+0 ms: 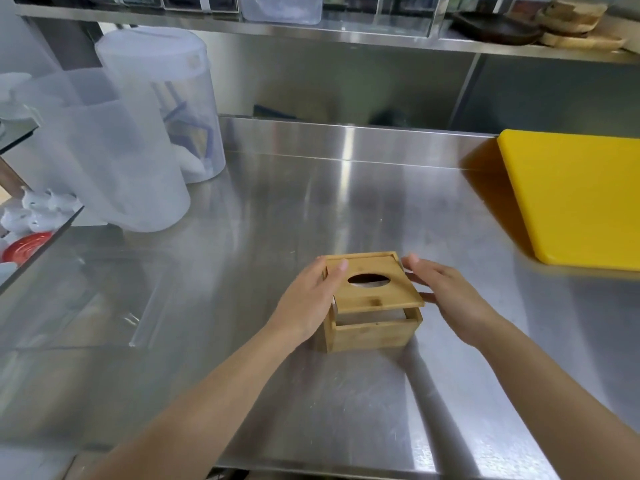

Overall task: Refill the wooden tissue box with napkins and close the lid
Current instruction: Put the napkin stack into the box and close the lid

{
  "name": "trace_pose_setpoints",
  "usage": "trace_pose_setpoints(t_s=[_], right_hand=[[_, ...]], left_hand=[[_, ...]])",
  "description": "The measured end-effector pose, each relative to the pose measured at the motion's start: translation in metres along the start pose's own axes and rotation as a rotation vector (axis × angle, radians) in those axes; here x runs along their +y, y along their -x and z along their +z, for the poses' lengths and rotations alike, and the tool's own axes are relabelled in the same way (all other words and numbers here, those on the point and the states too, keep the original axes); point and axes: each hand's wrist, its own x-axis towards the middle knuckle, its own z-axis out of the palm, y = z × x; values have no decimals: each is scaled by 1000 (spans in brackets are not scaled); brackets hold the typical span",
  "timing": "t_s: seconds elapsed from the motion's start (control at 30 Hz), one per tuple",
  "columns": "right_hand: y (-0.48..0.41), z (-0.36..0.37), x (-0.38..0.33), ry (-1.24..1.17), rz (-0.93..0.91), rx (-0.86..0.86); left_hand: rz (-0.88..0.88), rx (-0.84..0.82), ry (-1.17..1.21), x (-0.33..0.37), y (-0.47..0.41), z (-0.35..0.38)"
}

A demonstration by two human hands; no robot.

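Note:
A square wooden tissue box (374, 332) stands on the steel counter (242, 271) near its middle. Its sliding lid (372, 294), with an oval slot, sits partly pulled toward me, leaving a gap at the near edge where something white shows inside. My left hand (311, 299) grips the box's left side, thumb resting on the lid. My right hand (446, 296) lies flat against the lid's right edge, fingers stretched out. No loose napkins are in sight.
Two tall translucent plastic jugs (114, 157) stand at the back left. A yellow cutting board (581, 199) lies at the right. A glass shelf (38, 244) with white dishes juts in from the left. An upper steel shelf (311, 32) carries containers.

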Motion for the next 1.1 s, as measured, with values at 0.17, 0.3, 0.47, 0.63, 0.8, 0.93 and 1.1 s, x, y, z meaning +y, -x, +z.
trace_pose_setpoints(t_s=[0.17,0.3,0.47,0.63,0.8,0.93,1.1], right_hand=[[2,10,4,-63,33,-78],[6,19,8,-25,20,15],[15,30,15,295,-40,45],[15,33,24,424,-51,93],[17,38,27,512,-34,126],[17,41,26,558,-7,142],[10,35,19,740,-155,292]], left_hand=[[-35,-47,10,-2,3,18],[7,-23,-98,-4,4,21],[163,-22,-515,-18,5,17],[238,-17,-594,-23,3,14],[255,-88,-583,-20,0,6],[355,6,-757,-12,-8,2],[348,4,-879,-9,-11,19]])
